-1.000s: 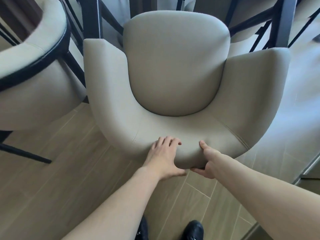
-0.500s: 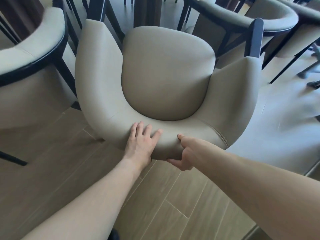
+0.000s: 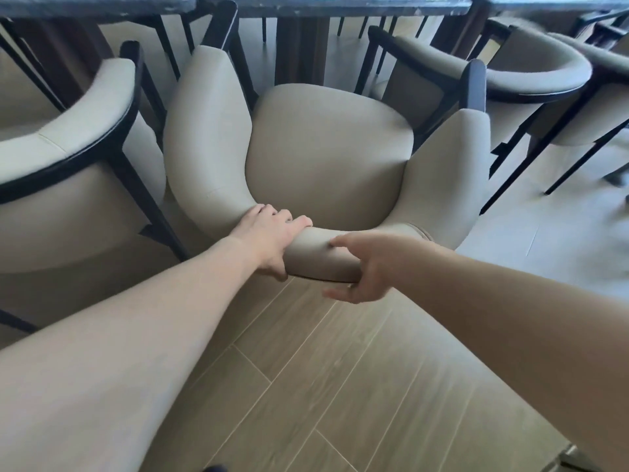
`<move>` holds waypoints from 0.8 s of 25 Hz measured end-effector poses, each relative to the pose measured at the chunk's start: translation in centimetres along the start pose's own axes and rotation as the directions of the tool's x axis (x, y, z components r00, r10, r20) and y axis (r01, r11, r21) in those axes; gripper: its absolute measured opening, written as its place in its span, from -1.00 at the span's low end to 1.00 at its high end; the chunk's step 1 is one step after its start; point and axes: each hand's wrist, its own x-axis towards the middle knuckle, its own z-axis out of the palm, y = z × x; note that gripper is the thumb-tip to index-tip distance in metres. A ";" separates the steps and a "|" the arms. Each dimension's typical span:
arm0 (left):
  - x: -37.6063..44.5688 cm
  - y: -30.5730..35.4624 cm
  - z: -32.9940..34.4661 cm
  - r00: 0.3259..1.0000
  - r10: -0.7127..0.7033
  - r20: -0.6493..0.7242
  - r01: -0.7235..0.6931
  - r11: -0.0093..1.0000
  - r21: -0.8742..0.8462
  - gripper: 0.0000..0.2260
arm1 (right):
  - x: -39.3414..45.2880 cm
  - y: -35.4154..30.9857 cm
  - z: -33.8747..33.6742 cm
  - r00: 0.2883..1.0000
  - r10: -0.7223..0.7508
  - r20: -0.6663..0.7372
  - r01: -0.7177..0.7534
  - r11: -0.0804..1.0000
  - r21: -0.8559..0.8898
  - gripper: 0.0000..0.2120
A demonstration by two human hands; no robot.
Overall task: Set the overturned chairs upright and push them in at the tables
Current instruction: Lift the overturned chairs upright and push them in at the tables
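Floor point(image 3: 340, 386): pale wood-look planks, running from under the middle chair toward the camera.
Table point(image 3: 340, 5): dark edge along the top of view, beyond the middle chair; dark legs show below it.
Middle chair point(image 3: 326, 155): beige, curved padded back and arms, dark frame posts at the arm ends. Stands upright on the floor, seat facing the table, front of the seat close to the table legs. Whether it is fully tucked under, cannot tell.
Left chair point(image 3: 78, 137): same make, just beside the middle chair on its left, upright, facing the table.
Right chair point(image 3: 531, 73): same make, to the right of the middle chair, upright, set a bit apart from it.
Left hand point(image 3: 269, 236): on the curved back rail of the middle chair, fingers wrapped over the top, thumb underneath. Grips it.
Right hand point(image 3: 364, 267): on the same rail, just right of the left hand, thumb on top, fingers curled under the lower edge. Holds it.
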 end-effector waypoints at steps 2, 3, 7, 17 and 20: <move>1.6 -1.1 -1.0 0.999 0.037 0.011 -0.037 0.999 0.003 -0.13 | 0.1 -1.6 -2.0 0.993 -0.088 -0.073 0.007 0.687 -0.727 -0.40; 2.6 -1.6 -1.5 0.998 0.060 0.009 -0.060 0.998 0.003 -0.12 | 0.4 -2.2 -3.1 0.951 -0.303 -0.063 0.044 0.333 -0.942 -0.52; 5.2 -3.6 -3.1 0.991 0.137 0.007 -0.137 0.990 0.016 0.03 | 2.0 -3.6 -5.4 0.351 -0.874 0.337 -0.061 -0.380 -0.923 -0.63; 8.0 -4.2 -5.9 0.984 0.167 0.060 -0.170 0.984 0.060 -0.31 | 7.8 -5.6 -3.5 0.172 -0.914 0.367 0.095 -0.355 -0.930 -0.04; 5.6 -3.0 -5.2 0.982 0.166 0.086 -0.171 0.984 0.053 -0.35 | 8.4 -3.2 -3.4 0.082 -0.907 0.412 0.094 -0.405 -0.909 -0.05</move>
